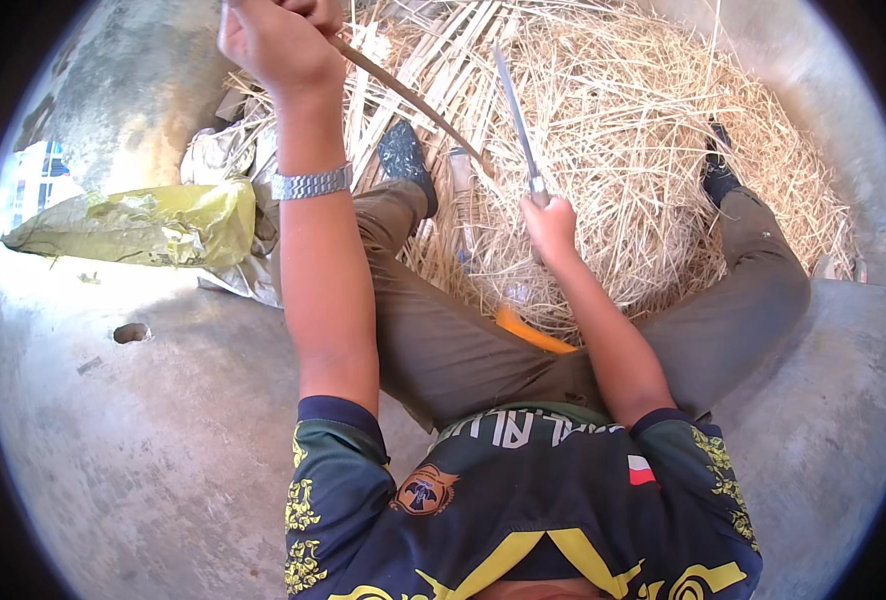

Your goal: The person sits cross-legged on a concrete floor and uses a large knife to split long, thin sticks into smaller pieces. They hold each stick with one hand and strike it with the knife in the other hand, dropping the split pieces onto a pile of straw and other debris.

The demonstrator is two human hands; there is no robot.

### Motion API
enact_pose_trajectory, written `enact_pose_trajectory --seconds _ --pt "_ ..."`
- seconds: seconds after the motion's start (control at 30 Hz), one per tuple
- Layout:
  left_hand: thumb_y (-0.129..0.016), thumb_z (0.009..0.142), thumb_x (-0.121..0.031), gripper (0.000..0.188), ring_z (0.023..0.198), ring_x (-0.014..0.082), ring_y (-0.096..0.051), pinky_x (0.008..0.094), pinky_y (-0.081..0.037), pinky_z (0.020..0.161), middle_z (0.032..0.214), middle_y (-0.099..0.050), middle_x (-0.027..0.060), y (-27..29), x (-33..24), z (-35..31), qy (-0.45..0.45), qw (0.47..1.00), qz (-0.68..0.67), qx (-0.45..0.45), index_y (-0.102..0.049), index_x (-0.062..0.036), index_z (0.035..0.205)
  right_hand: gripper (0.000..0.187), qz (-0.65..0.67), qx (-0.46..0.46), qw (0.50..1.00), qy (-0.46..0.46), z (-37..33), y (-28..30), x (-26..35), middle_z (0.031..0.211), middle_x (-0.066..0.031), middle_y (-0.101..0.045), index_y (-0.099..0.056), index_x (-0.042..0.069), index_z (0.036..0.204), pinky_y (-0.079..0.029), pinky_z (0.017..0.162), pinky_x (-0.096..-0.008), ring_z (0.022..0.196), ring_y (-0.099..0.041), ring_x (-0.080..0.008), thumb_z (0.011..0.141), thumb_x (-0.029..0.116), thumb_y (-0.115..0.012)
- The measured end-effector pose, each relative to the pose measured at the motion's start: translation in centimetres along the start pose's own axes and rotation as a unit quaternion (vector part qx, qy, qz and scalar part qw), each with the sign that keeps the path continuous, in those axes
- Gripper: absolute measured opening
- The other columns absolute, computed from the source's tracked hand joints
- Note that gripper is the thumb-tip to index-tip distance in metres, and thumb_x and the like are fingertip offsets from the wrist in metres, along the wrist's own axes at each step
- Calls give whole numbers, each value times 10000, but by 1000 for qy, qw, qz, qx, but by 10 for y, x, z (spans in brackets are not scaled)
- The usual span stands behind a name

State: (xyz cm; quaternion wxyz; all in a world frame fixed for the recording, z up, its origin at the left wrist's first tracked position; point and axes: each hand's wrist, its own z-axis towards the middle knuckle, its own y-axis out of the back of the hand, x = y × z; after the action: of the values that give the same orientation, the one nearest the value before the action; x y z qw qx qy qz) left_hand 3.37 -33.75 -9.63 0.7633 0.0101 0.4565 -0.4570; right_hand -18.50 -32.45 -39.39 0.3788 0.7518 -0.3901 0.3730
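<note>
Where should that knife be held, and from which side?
Most safely by its handle, I'd judge, approaching from the person's own side: the long, slim blade points away from the body, and the right hand grips the handle.

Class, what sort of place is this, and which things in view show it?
Probably an informal handwork spot: there is a large heap of pale, straw-like strips, a long knife in the right hand, and bare grey surfaces that look like concrete.
</note>
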Motion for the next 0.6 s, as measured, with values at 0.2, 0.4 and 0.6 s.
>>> enact_pose_trajectory --seconds 0.2,0.4,0.6 --pt "-412 1093 -531 561 453 72 -209 243 -173 398 563 -239 -79 -29 -34 -15 -80 993 82 -30 -277 -184 674 221 99 -28 994 41 -9 16 42 566 -4 -546 -593 68 726 -397 434 -298 439 -493 -102 850 207 -713" --pt "-405 1101 -516 533 459 83 -199 259 -186 400 586 -247 -73 -15 -12 -6 3 997 -17 -69 -300 -181 699 298 90 -12 995 44 -13 21 53 570 -38 -581 -613 31 677 -423 550 -349 525 -524 -133 850 257 -697" --pt "-485 1051 -584 531 470 81 -238 261 -211 404 611 -257 -75 6 2 5 27 999 -38 25 -343 -180 738 272 151 -25 986 69 -37 38 82 598 0 -566 -606 44 705 -401 535 -323 525 -486 -106 881 222 -713"
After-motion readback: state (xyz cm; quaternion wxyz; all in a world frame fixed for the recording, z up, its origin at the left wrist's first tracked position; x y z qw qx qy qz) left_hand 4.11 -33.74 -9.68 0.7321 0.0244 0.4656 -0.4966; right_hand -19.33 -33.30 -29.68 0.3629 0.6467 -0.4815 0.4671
